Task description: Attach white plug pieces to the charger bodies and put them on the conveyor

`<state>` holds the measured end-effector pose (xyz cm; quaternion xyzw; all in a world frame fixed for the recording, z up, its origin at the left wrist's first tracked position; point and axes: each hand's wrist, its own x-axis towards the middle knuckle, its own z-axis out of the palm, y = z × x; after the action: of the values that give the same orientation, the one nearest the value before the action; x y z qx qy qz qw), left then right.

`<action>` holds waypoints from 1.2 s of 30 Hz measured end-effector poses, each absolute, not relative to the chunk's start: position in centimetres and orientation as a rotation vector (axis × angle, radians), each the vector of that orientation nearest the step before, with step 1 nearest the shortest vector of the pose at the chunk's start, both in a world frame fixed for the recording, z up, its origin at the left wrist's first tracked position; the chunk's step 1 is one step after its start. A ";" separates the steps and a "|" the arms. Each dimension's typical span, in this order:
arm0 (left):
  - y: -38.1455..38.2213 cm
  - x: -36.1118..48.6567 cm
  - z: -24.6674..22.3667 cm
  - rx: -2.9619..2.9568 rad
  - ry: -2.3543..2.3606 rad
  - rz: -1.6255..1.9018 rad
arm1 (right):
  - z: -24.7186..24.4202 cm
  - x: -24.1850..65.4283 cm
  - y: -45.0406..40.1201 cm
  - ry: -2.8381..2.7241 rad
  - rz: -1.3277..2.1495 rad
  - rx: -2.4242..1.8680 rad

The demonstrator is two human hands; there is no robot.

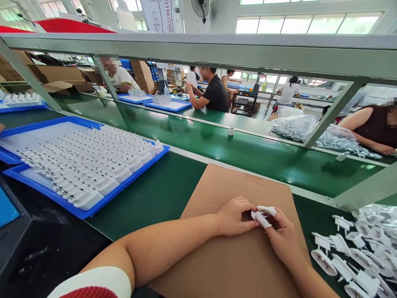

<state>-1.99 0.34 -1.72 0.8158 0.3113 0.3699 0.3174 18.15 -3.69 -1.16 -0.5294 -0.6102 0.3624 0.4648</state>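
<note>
Hand position: the left hand (pixel 237 216) and right hand (pixel 283 231) meet above a cardboard sheet (pixel 242 265). The left forearm runs from lower left, nearly level, with the elbow bent; the right forearm rises from the lower right corner, angled inward. The left thumb and index fingertip pinch a small white part (pixel 254 215), located between both hands. The right thumb and index finger, each with a white tip covering (pixel 269 210), close on the same part from the opposite side; its detail is largely hidden. Legible marking: "RASONIC", red vertical lettering on a white panel (pixel 158 14) behind the overhead beam (pixel 198 45), which cuts off the lower end.
</note>
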 end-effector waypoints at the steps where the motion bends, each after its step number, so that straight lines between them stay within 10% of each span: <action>1: 0.3 -2.0 -1.7 2.148 0.824 0.972 | -1.2 18.2 -3.7 -1.504 0.889 -1.296; 36: 0.7 -3.0 -0.4 2.116 0.902 0.780 | -0.8 17.1 -3.1 -1.465 0.984 -1.182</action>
<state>-2.98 0.67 -0.41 0.8164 0.3481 0.3011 0.3488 17.11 -3.07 -0.83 -0.4861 -0.6022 0.4045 0.4872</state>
